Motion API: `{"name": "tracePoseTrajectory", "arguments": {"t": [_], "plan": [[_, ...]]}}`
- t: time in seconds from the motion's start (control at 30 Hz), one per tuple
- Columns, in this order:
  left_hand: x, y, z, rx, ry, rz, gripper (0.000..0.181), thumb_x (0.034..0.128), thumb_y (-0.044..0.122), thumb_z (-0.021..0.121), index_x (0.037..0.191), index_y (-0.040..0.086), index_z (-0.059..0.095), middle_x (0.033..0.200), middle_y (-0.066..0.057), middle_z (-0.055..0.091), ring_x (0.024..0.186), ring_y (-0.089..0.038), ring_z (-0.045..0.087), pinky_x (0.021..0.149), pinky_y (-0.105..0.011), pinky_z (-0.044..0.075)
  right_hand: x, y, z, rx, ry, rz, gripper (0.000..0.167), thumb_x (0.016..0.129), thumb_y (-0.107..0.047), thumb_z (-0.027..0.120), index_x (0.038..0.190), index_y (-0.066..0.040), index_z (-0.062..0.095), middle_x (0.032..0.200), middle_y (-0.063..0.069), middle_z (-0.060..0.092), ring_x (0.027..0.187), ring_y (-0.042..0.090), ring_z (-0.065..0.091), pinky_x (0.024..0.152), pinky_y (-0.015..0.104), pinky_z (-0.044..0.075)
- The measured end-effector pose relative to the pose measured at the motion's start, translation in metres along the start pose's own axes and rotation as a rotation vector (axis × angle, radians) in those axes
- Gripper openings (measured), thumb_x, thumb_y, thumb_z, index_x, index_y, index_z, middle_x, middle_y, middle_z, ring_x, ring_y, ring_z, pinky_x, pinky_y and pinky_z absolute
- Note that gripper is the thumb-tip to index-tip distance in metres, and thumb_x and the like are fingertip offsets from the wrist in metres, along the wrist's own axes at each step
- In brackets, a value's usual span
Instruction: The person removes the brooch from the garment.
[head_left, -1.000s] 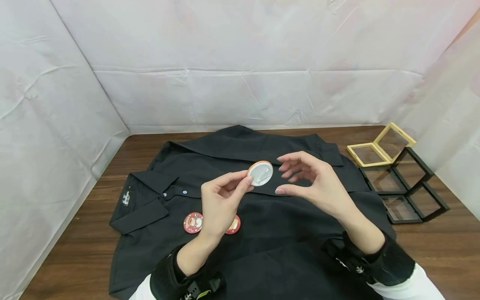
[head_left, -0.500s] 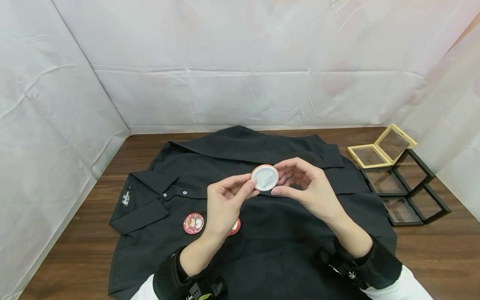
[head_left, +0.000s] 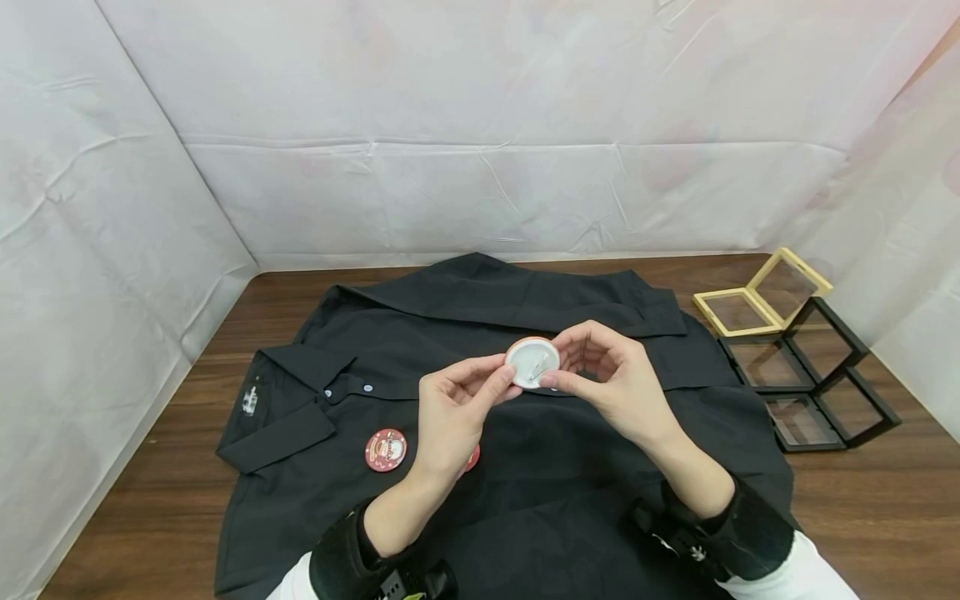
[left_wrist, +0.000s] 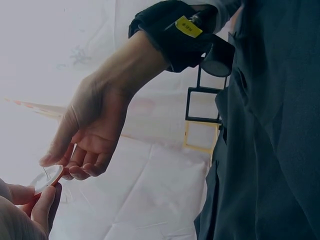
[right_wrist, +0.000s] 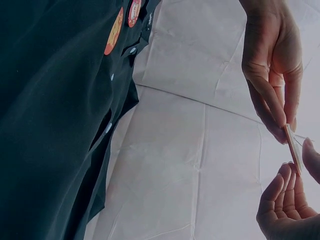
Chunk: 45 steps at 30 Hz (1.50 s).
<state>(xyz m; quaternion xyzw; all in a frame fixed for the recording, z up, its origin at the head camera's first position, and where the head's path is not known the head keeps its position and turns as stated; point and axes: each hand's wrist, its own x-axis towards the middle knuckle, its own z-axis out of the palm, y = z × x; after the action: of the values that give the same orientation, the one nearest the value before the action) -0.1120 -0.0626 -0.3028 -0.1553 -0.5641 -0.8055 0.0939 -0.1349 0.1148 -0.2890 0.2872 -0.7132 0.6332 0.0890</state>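
The round badge (head_left: 527,359), with an orange edge, was held raised between the left hand (head_left: 456,410) and the right hand (head_left: 621,382); in the head view its white back showed the pin (head_left: 539,367).

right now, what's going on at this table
A person holds a round badge above a dark shirt, its white back toward the head camera. The left hand pinches one edge; the right hand has its fingers at the opposite edge and its thumb by the pin, which appears to stick out from the back. Two more badges are on the shirt, and a yellow frame and black frames stand to the right.
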Motion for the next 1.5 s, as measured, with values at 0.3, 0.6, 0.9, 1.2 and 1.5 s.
{"name": "tracePoseTrajectory", "arguments": {"t": [0.3,0.6,0.9,1.2,1.5], "plan": [[-0.001,-0.002,0.002,-0.019,-0.006,0.008,0.021,0.0766,-0.016,0.058,0.096,-0.023,0.055,0.09,-0.034,0.058,0.073,-0.018,0.064,0.066,-0.038,0.051,-0.001,0.002,0.004,0.029,0.034,-0.01,0.025,0.069,0.008,0.071,0.089,0.003,0.056,0.08,0.011,0.059,0.067,0.019,0.055,0.059,0.023,0.049],[-0.002,-0.004,0.003,-0.04,0.008,0.03,0.021,0.0758,-0.017,0.057,0.095,-0.023,0.056,0.09,-0.035,0.057,0.072,-0.018,0.064,0.066,-0.038,0.051,-0.002,0.003,0.01,0.082,0.091,-0.05,0.024,0.069,0.014,0.067,0.089,0.007,0.055,0.081,0.01,0.059,0.066,0.015,0.054,0.059,0.022,0.048],[-0.003,-0.005,0.003,-0.052,0.011,0.048,0.02,0.0752,-0.016,0.059,0.094,-0.023,0.056,0.087,-0.025,0.062,0.07,-0.018,0.064,0.066,-0.038,0.051,-0.002,0.006,0.012,0.174,0.099,-0.027,0.023,0.071,0.017,0.064,0.09,0.009,0.053,0.083,0.011,0.058,0.067,0.016,0.054,0.061,0.021,0.048],[-0.004,-0.006,0.003,-0.061,0.011,0.064,0.021,0.0746,-0.015,0.06,0.093,-0.024,0.056,0.085,-0.014,0.065,0.069,-0.017,0.064,0.065,-0.037,0.051,-0.001,0.009,0.013,0.232,0.063,-0.002,0.022,0.074,0.015,0.061,0.093,0.006,0.053,0.081,0.01,0.056,0.07,0.016,0.054,0.064,0.023,0.049],[-0.004,-0.008,0.003,-0.058,-0.007,0.084,0.021,0.0751,-0.014,0.061,0.092,-0.024,0.056,0.084,-0.012,0.065,0.069,-0.017,0.064,0.066,-0.037,0.051,-0.001,0.009,0.012,0.27,0.041,-0.012,0.023,0.075,0.016,0.059,0.093,0.004,0.054,0.082,0.01,0.056,0.071,0.016,0.054,0.064,0.023,0.048]]}}
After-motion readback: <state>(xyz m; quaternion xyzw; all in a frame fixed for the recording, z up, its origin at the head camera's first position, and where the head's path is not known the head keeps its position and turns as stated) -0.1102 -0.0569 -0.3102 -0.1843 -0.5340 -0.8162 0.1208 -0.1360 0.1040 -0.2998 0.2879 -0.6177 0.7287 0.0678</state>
